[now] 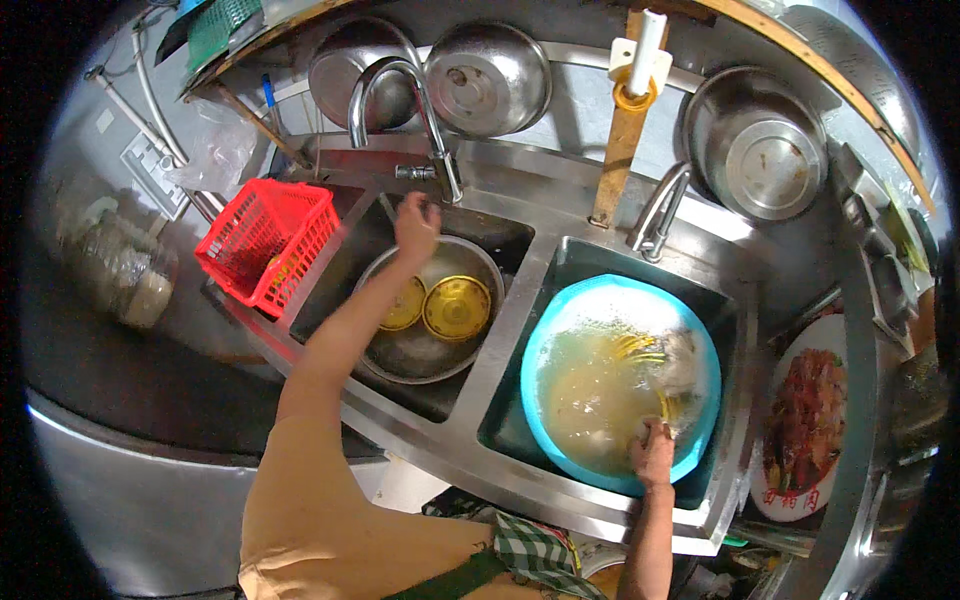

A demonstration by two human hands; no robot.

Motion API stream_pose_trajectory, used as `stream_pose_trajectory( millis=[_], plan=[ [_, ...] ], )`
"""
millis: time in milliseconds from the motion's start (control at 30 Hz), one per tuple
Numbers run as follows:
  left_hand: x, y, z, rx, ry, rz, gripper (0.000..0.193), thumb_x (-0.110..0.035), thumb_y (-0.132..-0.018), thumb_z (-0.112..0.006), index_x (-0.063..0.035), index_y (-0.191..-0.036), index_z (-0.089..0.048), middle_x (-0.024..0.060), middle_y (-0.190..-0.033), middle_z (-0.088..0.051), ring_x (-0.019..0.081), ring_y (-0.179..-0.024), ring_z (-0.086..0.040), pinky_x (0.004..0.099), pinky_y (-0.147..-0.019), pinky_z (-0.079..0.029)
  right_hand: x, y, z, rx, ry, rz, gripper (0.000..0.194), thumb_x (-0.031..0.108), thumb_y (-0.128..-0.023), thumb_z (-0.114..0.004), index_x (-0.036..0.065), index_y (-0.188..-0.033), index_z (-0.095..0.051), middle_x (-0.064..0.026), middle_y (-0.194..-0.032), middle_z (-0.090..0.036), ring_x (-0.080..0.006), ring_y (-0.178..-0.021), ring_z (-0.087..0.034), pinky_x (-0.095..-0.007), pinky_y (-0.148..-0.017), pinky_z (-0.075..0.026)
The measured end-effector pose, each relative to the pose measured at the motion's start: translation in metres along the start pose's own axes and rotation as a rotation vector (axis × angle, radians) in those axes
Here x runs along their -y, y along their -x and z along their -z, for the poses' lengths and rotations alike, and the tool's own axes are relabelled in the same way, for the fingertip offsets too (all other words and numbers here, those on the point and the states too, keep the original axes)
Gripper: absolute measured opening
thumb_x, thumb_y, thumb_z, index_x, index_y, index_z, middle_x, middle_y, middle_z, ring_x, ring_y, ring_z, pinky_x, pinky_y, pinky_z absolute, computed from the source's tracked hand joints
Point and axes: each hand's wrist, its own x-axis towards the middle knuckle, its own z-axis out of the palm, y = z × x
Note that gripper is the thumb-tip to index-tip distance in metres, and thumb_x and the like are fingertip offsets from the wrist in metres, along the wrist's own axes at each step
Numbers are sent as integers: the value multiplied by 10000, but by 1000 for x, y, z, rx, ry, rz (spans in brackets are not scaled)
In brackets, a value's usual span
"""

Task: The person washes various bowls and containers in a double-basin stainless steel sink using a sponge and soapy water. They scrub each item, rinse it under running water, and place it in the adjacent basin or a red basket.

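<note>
My left hand (417, 223) is above the far edge of a steel bowl (430, 364) in the left sink, its fingers slightly apart and holding nothing that I can see. Two yellow patterned dishes (457, 307) lie side by side in that bowl, the left one partly behind my forearm. In the right sink stands a turquoise plastic basin (534, 420) of cloudy, sudsy water. Yellow-rimmed dishes (637, 349) and a greyish cloth-like thing (679, 360) show in the water. My right hand (655, 450) reaches in at the basin's near side, fingertips at a yellow-edged dish; its grip is unclear.
A red plastic basket (300, 247) stands left of the sinks. Two curved faucets (442, 150) rise behind them, the right one (660, 214) shorter. Steel bowls (487, 79) lean against the back wall. A wooden post (619, 157) stands between the faucets.
</note>
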Motion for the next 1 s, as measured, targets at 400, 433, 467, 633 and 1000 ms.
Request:
stream_pose_trajectory(
  millis=[400,433,467,633,1000],
  plan=[
    [135,-110,-33,192,-15,59,315,-298,-854,-440,-4,-812,-543,182,-757,-608,362,-715,-577,462,-673,-432,16,-9,1,-65,22,-106,276,36,-662,-548,23,-936,-524,-161,-801,-559,-316,-701,-553,-361,-641,-445],
    [137,-110,-36,163,-11,15,306,-286,-856,-443,0,-814,-542,178,-755,-611,345,-705,-588,450,-660,-440,17,-9,2,-102,30,-4,283,45,-663,-553,31,-945,-522,-160,-823,-560,-326,-711,-551,-371,-644,-445],
    [140,-110,-37,151,0,-4,297,-274,-859,-446,4,-816,-540,175,-754,-613,328,-694,-599,439,-646,-448,18,-10,2,-132,47,66,291,53,-665,-558,40,-953,-521,-160,-846,-561,-337,-720,-550,-382,-647,-445],
    [139,-107,-37,186,298,128,233,-195,-871,-461,25,-825,-525,149,-729,-618,232,-664,-637,349,-569,-484,18,-9,1,-49,9,-126,285,73,-676,-564,46,-956,-513,-163,-878,-556,-357,-802,-533,-403,-710,-434],
    [183,-60,-50,178,121,-49,242,-233,-838,-522,4,-884,-538,155,-826,-625,300,-739,-616,374,-634,-489,9,-10,-2,-116,96,47,271,61,-674,-543,16,-940,-516,-170,-845,-557,-347,-763,-544,-382,-681,-440]
  ],
)
